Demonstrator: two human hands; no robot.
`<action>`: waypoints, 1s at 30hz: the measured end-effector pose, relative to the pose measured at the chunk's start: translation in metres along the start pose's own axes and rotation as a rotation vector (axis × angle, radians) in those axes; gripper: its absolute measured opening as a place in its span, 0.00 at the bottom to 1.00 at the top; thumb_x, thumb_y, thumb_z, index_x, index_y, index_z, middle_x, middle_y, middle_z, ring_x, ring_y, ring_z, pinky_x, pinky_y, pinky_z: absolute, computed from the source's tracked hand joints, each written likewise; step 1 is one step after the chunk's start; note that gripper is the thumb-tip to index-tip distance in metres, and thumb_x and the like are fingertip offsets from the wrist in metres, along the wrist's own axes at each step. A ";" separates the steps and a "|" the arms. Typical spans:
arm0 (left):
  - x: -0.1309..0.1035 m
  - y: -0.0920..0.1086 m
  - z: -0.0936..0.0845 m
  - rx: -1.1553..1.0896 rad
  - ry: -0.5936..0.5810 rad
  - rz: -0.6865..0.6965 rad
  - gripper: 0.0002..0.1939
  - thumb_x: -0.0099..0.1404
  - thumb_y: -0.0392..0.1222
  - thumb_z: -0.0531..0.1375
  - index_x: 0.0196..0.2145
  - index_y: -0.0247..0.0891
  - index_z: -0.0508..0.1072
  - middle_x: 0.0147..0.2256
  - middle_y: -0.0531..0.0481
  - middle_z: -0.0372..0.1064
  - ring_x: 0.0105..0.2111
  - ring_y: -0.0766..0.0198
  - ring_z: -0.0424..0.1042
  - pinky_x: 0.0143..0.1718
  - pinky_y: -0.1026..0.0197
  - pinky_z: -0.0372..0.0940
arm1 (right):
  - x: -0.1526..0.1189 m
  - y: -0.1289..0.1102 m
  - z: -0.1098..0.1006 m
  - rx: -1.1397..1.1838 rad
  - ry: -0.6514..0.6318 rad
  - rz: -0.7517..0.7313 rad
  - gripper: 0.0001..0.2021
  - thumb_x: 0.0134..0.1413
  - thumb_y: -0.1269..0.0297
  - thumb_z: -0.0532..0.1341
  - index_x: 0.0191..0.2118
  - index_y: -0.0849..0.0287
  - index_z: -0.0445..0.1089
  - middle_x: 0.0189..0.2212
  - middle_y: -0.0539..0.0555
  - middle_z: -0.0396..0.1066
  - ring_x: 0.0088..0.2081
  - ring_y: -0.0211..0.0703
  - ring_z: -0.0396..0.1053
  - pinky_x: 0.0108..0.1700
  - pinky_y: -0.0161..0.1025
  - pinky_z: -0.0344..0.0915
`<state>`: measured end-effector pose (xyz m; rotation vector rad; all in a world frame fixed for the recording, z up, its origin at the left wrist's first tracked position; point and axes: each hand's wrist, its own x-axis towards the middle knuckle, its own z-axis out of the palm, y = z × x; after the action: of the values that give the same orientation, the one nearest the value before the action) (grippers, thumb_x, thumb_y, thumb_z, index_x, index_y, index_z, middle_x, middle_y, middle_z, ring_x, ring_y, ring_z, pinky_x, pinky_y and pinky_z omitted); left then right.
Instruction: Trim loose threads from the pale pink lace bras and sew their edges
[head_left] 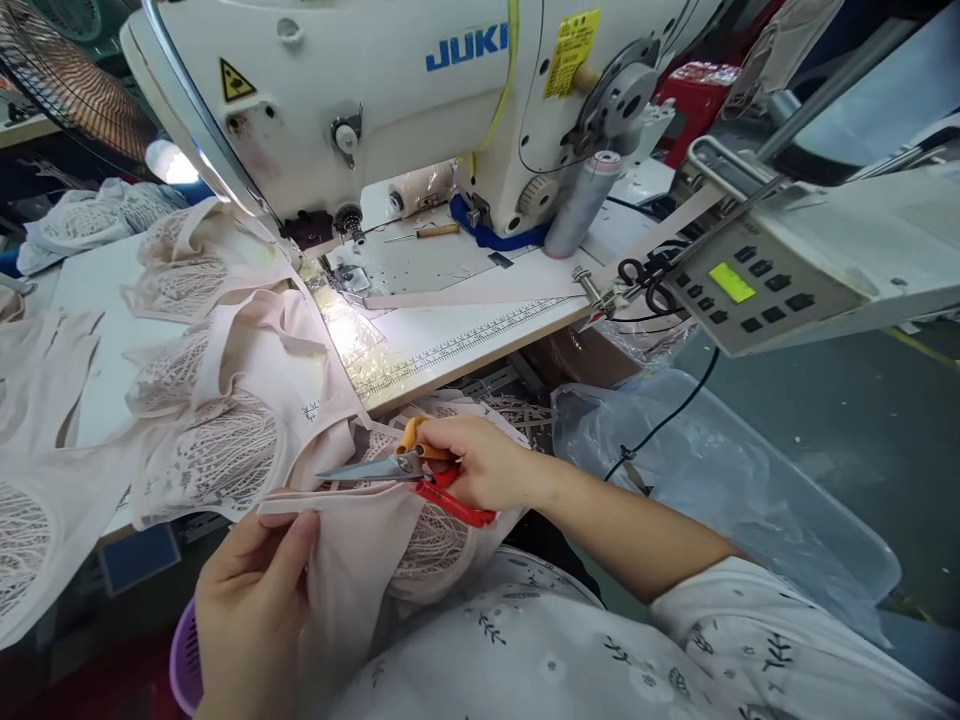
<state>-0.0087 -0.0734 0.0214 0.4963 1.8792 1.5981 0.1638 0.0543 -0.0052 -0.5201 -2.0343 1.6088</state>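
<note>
My left hand (259, 590) pinches the folded edge of a pale pink bra (364, 545) between thumb and fingers, low in front of the table. My right hand (480, 465) is closed round a pair of scissors (375, 468) with orange and red handles. The scissor blades point left and lie along the fabric edge, just above the left thumb. Whether the blades touch the cloth I cannot tell. More pink lace bras (225, 450) lie joined in a heap on the table's left side, and a strip of them runs up to the needle area.
A white sewing machine (390, 80) stands behind the table (465, 335). A pink elastic band (480, 295) stretches from the feeder unit (780, 270) to the needle. To the right below is a clear plastic bin (735, 480); a purple basket (184, 660) is at lower left.
</note>
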 end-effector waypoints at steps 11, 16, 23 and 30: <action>-0.001 0.014 0.030 -0.136 -0.218 -0.058 0.13 0.50 0.44 0.67 0.21 0.37 0.66 0.18 0.59 0.62 0.18 0.73 0.58 0.20 0.71 0.55 | -0.034 -0.028 -0.004 -0.125 0.172 -0.035 0.13 0.45 0.68 0.56 0.23 0.56 0.46 0.21 0.46 0.53 0.23 0.33 0.52 0.25 0.32 0.53; 0.020 -0.001 0.035 0.236 -0.302 0.173 0.11 0.53 0.45 0.65 0.33 0.39 0.70 0.28 0.54 0.68 0.27 0.66 0.68 0.30 0.66 0.63 | -0.033 -0.019 -0.016 -0.171 0.205 -0.043 0.15 0.45 0.67 0.57 0.22 0.56 0.46 0.21 0.46 0.54 0.24 0.32 0.50 0.25 0.31 0.52; 0.019 0.032 0.051 0.765 -0.756 1.318 0.19 0.59 0.32 0.57 0.48 0.42 0.68 0.45 0.44 0.71 0.50 0.53 0.67 0.57 0.48 0.55 | -0.030 -0.017 -0.028 -0.169 0.057 -0.018 0.12 0.42 0.70 0.58 0.24 0.57 0.50 0.24 0.46 0.60 0.25 0.32 0.53 0.28 0.30 0.54; 0.035 0.035 0.064 0.785 -1.102 0.725 0.10 0.63 0.40 0.54 0.31 0.41 0.77 0.25 0.49 0.72 0.25 0.62 0.69 0.28 0.63 0.64 | -0.022 -0.013 -0.027 -0.121 0.086 -0.057 0.17 0.45 0.65 0.61 0.23 0.56 0.47 0.21 0.44 0.54 0.24 0.31 0.51 0.25 0.30 0.52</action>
<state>0.0039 0.0039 0.0431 2.0560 1.3491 0.5017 0.1971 0.0598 0.0090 -0.5592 -2.0721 1.4132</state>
